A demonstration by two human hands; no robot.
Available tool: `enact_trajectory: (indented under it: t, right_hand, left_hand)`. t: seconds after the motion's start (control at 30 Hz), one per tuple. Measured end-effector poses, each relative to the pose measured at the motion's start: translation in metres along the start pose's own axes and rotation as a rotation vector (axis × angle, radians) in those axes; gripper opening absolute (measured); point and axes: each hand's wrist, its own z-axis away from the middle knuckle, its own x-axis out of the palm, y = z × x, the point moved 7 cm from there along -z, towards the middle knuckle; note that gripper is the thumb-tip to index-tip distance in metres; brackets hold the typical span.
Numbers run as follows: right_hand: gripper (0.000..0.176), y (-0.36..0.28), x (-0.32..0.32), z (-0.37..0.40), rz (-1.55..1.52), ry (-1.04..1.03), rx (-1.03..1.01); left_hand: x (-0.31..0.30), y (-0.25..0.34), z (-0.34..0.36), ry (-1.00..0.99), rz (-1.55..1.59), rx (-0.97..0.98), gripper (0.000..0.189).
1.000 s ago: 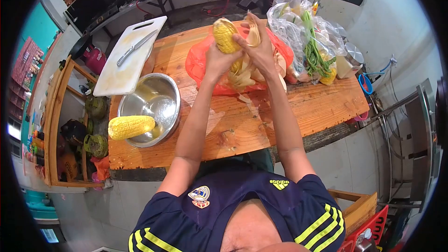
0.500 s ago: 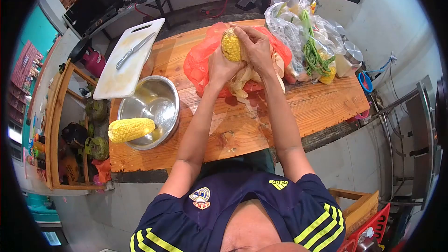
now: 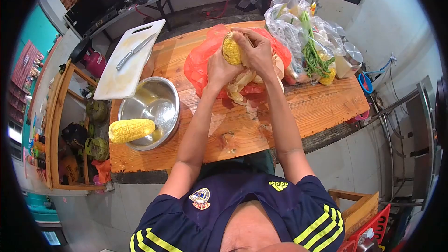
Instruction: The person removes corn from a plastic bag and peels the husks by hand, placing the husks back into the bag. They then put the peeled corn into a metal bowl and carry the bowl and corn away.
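Above a red plastic bag (image 3: 196, 67), my left hand (image 3: 221, 70) is closed round an ear of corn (image 3: 232, 50) held upright. My right hand (image 3: 259, 53) grips the same ear from the right, its fingers near the top. Pale husks (image 3: 240, 86) hang below my hands over the bag. A second, bare ear of corn (image 3: 131, 131) rests across the rim of a steel bowl (image 3: 172, 107) to the left. My right fingers partly hide the held ear's far side.
A white cutting board (image 3: 112, 77) with a knife (image 3: 135, 52) on it lies behind the bowl. Clear plastic bags (image 3: 284, 23) with leafy greens (image 3: 310, 49) and a lidded container (image 3: 350, 60) stand on the right of the wooden table (image 3: 308, 112).
My right hand's fingers have shifted slightly at the top of the ear. The husks below have moved a little; the bowl and board stay put.
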Motion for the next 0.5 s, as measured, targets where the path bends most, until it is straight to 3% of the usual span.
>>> enact_trajectory:
  t: [0.17,0.37,0.5]
  right_hand:
    - [0.022,0.010,-0.008,-0.004,-0.034,-0.058,-0.007]
    - [0.018,0.018,-0.024,-0.008,0.117,0.090,-0.048]
    - [0.022,0.019,-0.026,-0.009,0.107,0.112,-0.057]
  left_hand:
    - [0.002,-0.004,0.001,-0.070,0.126,0.048,0.055]
    - [-0.008,0.015,0.005,-0.053,-0.056,0.147,0.061]
    - [0.000,-0.002,-0.004,-0.129,0.016,0.193,0.068]
